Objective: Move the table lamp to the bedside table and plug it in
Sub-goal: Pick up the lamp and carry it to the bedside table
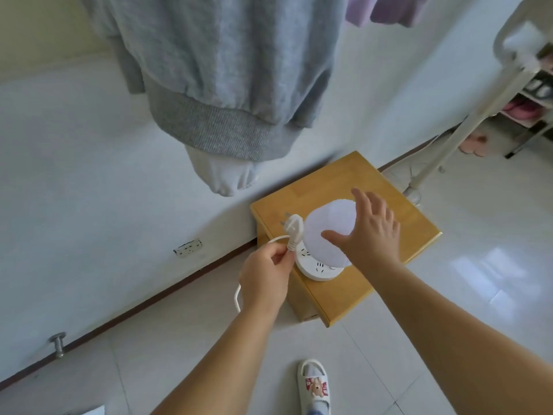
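Observation:
A white table lamp (324, 226) with a round shade and a round base with sockets (317, 269) stands on the wooden bedside table (398, 223). My right hand (371, 232) hovers over the shade with spread fingers, holding nothing. My left hand (264, 275) pinches the white cord just below the plug (293, 227), whose prongs point up and left. The cord (238, 298) loops down past my left wrist. A white wall outlet (187, 248) sits low on the wall, to the left of the table.
A grey sweatshirt (221, 76) hangs low over the wall just left of the table. A white rack leg (449, 142) stands to the right, with a shoe shelf (529, 106) behind it. A metal door stop (58, 344) sits on the tiled floor at left. My slippered foot (314, 387) is below.

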Motion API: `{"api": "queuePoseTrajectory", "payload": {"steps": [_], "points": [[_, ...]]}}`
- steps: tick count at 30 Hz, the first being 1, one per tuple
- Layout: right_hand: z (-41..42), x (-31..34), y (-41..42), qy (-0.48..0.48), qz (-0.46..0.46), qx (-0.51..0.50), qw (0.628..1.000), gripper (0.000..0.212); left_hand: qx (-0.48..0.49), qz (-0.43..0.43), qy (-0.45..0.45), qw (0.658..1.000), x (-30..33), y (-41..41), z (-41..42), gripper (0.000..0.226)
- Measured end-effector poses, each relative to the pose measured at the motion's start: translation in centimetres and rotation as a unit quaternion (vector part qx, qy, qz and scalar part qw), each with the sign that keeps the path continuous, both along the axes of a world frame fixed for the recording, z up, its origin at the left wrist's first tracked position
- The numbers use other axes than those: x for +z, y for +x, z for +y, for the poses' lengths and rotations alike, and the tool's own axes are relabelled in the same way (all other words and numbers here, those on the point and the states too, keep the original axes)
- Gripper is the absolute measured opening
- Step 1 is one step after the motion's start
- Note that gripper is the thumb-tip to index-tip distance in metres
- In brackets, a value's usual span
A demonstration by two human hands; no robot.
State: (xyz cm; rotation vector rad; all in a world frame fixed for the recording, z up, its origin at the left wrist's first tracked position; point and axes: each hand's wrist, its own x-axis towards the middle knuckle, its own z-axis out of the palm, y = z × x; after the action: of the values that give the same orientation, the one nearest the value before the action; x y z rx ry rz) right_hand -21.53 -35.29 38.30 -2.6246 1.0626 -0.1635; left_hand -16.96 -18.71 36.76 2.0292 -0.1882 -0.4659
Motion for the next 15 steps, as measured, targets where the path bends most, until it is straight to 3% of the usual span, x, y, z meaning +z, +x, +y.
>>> {"api": "queuePoseTrajectory", "payload": {"steps": [3, 7, 10, 15], "points": [[-2.9, -0.7, 1.7, 0.075, 0.061, 0.031, 0.995, 0.116, 0.035, 0.023, -0.009, 0.999, 0.1, 0.3, -2.1, 0.014], [-4.3, -1.7, 3.0, 0.175, 0.139, 0.092, 0.97, 0.127, 0.052, 0.03, 0.017, 0.998, -0.1, 0.7, -4.3, 0.013], [-4.4, -2.1, 3.2, 0.161, 0.185, 0.138, 0.96, 0.121, 0.057, 0.03, 0.041, 0.997, -0.3, 1.1, -5.6, 0.01], [-5.4, -1.8, 2.6, 0.135, 0.175, 0.156, 0.963, 0.101, 0.057, 0.023, 0.068, 0.996, 0.1, 1.2, -7.6, 0.016]]}}
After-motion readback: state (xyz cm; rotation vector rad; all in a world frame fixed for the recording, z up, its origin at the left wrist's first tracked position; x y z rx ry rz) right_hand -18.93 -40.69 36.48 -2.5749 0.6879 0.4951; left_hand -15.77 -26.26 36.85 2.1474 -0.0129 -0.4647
